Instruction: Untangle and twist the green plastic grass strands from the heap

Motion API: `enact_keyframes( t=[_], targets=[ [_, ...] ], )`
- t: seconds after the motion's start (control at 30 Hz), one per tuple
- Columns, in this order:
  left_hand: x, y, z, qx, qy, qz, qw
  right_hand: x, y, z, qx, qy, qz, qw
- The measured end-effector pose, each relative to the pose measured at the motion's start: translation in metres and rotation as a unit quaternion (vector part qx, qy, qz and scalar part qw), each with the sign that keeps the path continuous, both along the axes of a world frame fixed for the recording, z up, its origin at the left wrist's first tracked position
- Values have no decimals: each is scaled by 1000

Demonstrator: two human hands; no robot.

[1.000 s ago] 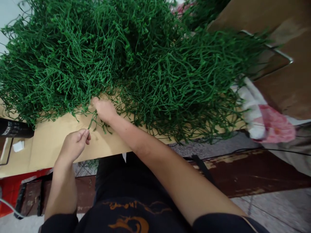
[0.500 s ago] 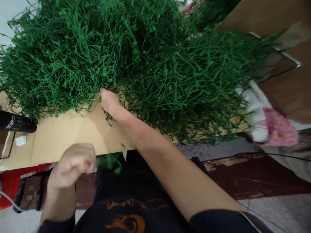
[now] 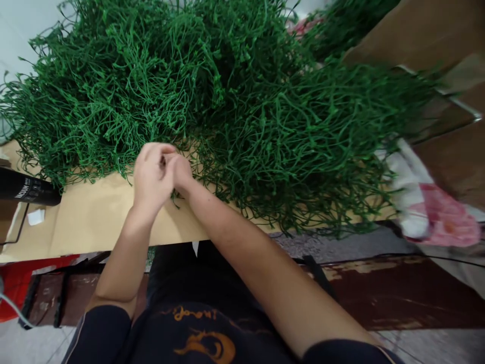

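A big heap of thin green stems with small budded tips, looking like artificial plant sprigs (image 3: pixel 303 136), spreads over the tan cardboard-covered table top (image 3: pixel 102 212). My left hand (image 3: pixel 151 174) and my right hand (image 3: pixel 181 169) meet at the heap's near edge. The left fingers curl over toward the right hand, and a small dark spot shows between them. My right hand is closed, its fingertips mostly behind the left hand. What either hand grips is hidden. A few loose stems lie just below the right wrist.
At the left lie a black vacuum flask (image 3: pixel 28 188) and a small white piece (image 3: pixel 36 217). Brown cardboard (image 3: pixel 450 136) stands at the right, above a pink-and-white cloth (image 3: pixel 435 212). A red object (image 3: pixel 22 293) and dark red boards (image 3: pixel 394 293) are below the table edge.
My left hand has risen from below the table's front edge to join the right hand. A green sprig that was blurred near my lap no longer shows there. The right hand stays near the heap.
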State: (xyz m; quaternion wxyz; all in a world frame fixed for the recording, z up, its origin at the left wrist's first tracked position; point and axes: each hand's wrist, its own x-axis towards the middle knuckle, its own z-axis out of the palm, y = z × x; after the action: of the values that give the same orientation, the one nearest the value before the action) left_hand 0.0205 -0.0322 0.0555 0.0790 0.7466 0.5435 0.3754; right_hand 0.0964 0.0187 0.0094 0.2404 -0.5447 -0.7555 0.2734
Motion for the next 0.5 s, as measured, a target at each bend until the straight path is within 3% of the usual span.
enact_keyframes(
  t=[0.1, 0.23, 0.43, 0.5],
  targets=[
    [-39, -2, -26, -31, 34, 85, 995, -2, 6, -9, 4, 29, -44, 999],
    [-54, 5, -51, -72, -1, 95, 993, -5, 10, -17, 19, 79, -53, 995],
    [-49, 17, -60, -131, -193, 113, 966, -4, 11, -22, 29, 137, -38, 989],
    [-50, 16, -62, -154, -198, 101, 963, -4, 12, -24, 26, 140, -45, 989]
  ],
)
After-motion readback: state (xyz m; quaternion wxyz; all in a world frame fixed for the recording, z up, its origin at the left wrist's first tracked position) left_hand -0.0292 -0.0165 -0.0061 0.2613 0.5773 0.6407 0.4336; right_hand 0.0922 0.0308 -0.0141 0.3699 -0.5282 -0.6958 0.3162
